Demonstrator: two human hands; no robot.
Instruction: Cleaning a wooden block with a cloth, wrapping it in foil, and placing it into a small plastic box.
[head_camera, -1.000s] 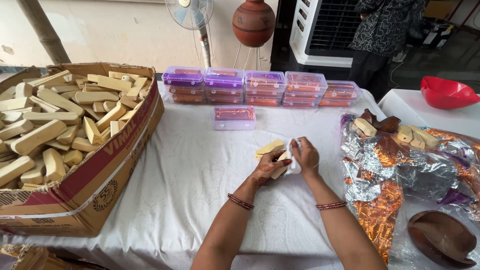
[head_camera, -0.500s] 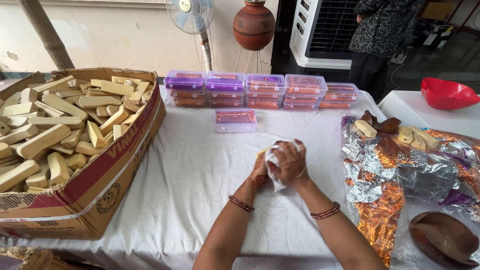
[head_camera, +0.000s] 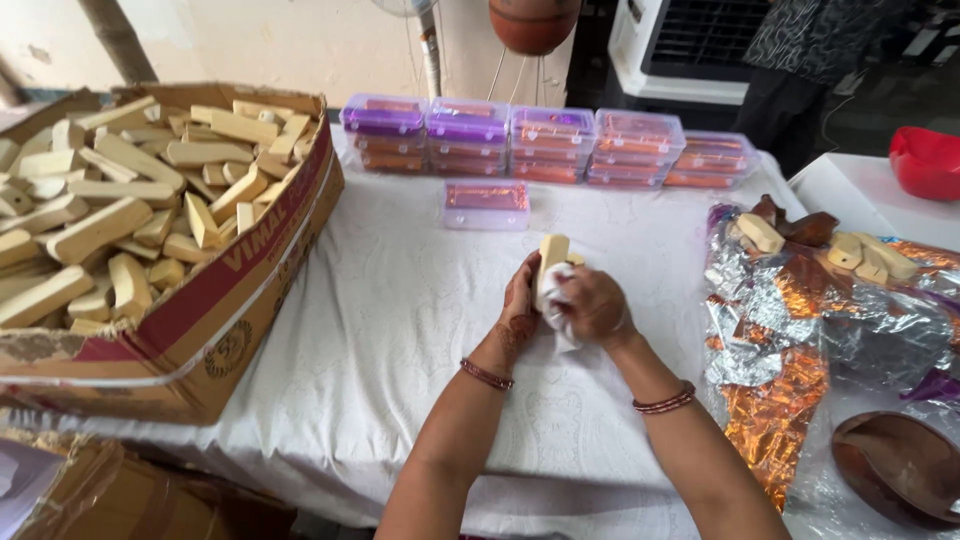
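My left hand (head_camera: 519, 306) grips a pale tan block (head_camera: 551, 254) that stands upright above the white tablecloth (head_camera: 400, 330). My right hand (head_camera: 596, 305) presses a crumpled white cloth (head_camera: 557, 306) against the block's lower part. Both hands meet at the middle of the table. A single clear plastic box (head_camera: 486, 204) with orange contents lies just beyond them.
A large cardboard box (head_camera: 240, 270) heaped with tan blocks fills the left side. Stacked clear boxes with purple and orange contents (head_camera: 530, 145) line the far edge. Crinkled silver and orange foil (head_camera: 780, 340) with several blocks lies right, with a brown bowl (head_camera: 900, 470) and red bowl (head_camera: 925, 160). A person stands behind.
The block has been turned upright in my left hand, and my right hand with the cloth has slid down to its lower part. The camera has tilted downward.
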